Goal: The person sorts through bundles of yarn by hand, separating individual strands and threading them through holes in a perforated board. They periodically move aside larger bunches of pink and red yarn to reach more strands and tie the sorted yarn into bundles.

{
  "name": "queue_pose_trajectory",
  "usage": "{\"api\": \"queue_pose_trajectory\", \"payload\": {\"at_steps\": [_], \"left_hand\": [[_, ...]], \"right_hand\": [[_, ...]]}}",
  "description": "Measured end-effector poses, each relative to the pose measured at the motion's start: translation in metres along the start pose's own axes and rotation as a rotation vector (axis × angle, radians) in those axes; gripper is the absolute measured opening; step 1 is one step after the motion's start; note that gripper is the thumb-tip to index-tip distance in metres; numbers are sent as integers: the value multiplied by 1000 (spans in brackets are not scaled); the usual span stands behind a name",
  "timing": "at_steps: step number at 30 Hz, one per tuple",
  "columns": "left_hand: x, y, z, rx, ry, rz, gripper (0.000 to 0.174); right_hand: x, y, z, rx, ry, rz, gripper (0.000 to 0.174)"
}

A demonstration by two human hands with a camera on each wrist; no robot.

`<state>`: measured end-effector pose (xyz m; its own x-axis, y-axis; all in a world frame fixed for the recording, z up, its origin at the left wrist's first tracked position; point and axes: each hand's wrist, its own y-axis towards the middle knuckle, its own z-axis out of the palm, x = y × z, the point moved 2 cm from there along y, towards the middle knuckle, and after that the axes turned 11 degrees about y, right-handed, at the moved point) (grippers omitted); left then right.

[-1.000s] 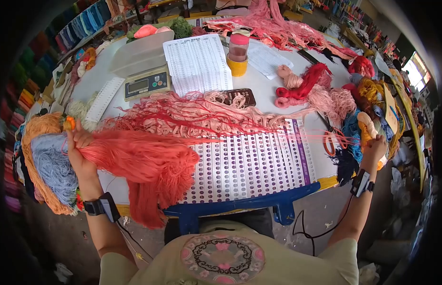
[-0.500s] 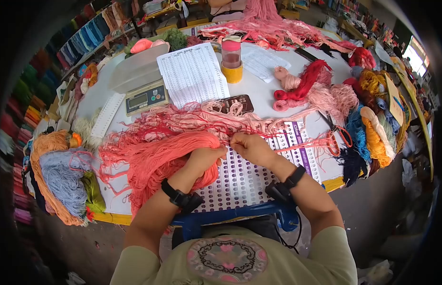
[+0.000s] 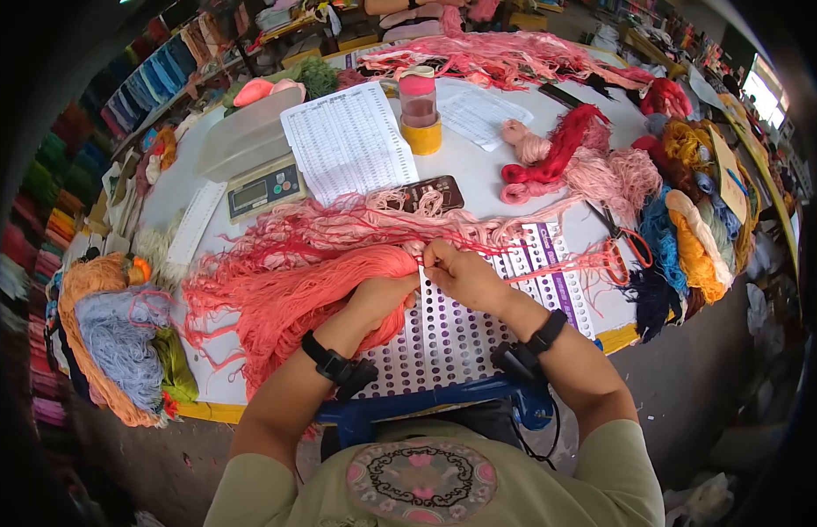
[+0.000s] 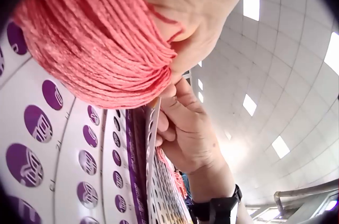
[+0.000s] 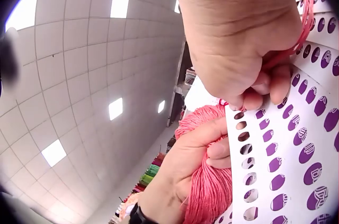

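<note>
In the head view, my left hand (image 3: 382, 301) grips a thick coral yarn skein (image 3: 303, 285), which spreads leftward over the table. The skein's loops bulge below its curled fingers in the right wrist view. Close beside it, my right hand (image 3: 468, 279) pinches the top end of a white card strip (image 5: 239, 171) punched with a row of holes. Pink threads (image 5: 306, 28) pass under the right palm. More strips printed with purple dots (image 3: 452, 342) lie beneath both hands. Behind the hands stretches a bundle of pink and red strands (image 3: 338, 224).
A digital scale (image 3: 266, 189), a printed sheet (image 3: 347, 140) and a pink-lidded jar (image 3: 417, 101) stand farther back. At right lie orange-handled scissors (image 3: 632, 250) beside multicoloured skeins (image 3: 689, 241). Blue-grey yarn (image 3: 118, 334) hangs at the left edge.
Both hands came from the table's far sides to the middle, and the coral skein was gathered in with the left. Over the last half second the right hand rose slightly with the strip's end.
</note>
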<state>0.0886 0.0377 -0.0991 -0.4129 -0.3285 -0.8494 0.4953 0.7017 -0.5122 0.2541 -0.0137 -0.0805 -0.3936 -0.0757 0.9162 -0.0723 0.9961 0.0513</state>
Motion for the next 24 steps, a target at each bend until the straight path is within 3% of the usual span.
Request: {"api": "queue_pose_trajectory", "payload": {"at_steps": [3, 5, 6, 8, 9, 11, 15, 17, 21, 22, 23, 24], "left_hand": [[3, 4, -4, 53, 172, -18, 19], [10, 4, -9, -6, 256, 177, 19], [12, 2, -12, -8, 256, 176, 19], [8, -6, -22, -2, -214, 230, 17], [4, -11, -24, -2, -209, 227, 17], [-3, -22, -23, 255, -537, 163, 19], [-21, -33, -9, 398, -560, 120, 17], [-17, -23, 0, 226, -56, 22, 22], [11, 1, 4, 173, 212, 154, 29], [17, 3, -5, -14, 523, 216, 30], [20, 2, -14, -204, 831, 274, 31], [16, -2, -26, -119, 568, 127, 29]], "right_hand": [[-4, 0, 3, -15, -13, -50, 10], [-8, 1, 4, -14, -55, 12, 10], [-12, 2, 4, -13, -54, 10, 10], [-20, 3, 3, 7, 51, 32, 12], [-21, 3, 2, 6, 57, 32, 12], [-21, 5, 1, 48, 98, 72, 12], [-14, 5, 3, 53, 55, 125, 14], [-16, 6, 9, 64, 630, 102, 20], [-6, 14, 0, 195, 668, 205, 26], [-18, 16, 2, 193, 667, 209, 26], [-27, 16, 3, 188, 411, 111, 24], [-25, 15, 2, 184, 156, 15, 23]]}}
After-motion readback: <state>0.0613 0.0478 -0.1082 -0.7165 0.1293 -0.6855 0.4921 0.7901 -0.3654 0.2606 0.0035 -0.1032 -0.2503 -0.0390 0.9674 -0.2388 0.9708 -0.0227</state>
